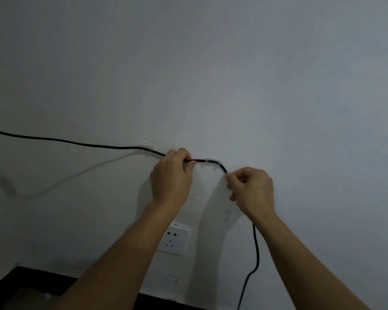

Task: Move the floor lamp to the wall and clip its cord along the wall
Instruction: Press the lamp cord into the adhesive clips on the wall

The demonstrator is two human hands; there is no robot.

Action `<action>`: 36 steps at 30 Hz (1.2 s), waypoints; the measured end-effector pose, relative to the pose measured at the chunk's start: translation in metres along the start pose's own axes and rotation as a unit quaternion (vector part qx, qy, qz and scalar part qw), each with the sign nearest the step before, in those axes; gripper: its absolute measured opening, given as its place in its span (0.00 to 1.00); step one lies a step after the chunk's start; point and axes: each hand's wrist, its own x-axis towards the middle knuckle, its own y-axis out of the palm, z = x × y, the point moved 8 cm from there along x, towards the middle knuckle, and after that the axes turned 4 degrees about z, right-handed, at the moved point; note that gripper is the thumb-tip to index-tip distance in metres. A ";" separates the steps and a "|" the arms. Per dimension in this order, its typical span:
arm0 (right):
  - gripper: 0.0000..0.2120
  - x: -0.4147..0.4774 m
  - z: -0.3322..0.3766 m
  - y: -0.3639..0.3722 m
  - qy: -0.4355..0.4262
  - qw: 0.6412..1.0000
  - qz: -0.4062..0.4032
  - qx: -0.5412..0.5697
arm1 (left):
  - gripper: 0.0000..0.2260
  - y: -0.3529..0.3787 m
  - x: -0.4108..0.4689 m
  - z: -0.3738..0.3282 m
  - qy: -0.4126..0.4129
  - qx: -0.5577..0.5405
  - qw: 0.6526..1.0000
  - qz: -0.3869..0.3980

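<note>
A black cord [76, 143] runs along the white wall [211, 74] from the left edge. It passes a clear clip [145, 149], then a second clear clip [212, 162], and bends down. My left hand [171, 177] pinches the cord between the two clips. My right hand [251, 190] grips the cord just right of the second clip. Below my right wrist the cord hangs down to the bottom edge. The floor lamp is out of view.
A white wall socket [174, 239] sits below my left forearm. A dark skirting board [31, 275] runs along the bottom of the wall. More clear clips are stuck on the wall, one by my right wrist [227, 214] and one near the skirting [171, 279].
</note>
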 end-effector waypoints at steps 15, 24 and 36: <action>0.10 -0.014 -0.046 -0.006 0.093 0.959 0.264 -0.045 | 0.04 0.068 -0.093 0.055 -0.127 -0.111 0.953 0.251; 0.09 -0.007 -0.052 -0.018 0.134 0.951 0.164 0.225 | 0.12 0.135 -0.217 0.034 -0.298 -0.276 0.700 0.587; 0.08 -0.011 -0.051 -0.007 0.157 0.930 0.130 0.305 | 0.13 0.141 -0.217 0.012 -0.253 -0.327 0.757 0.506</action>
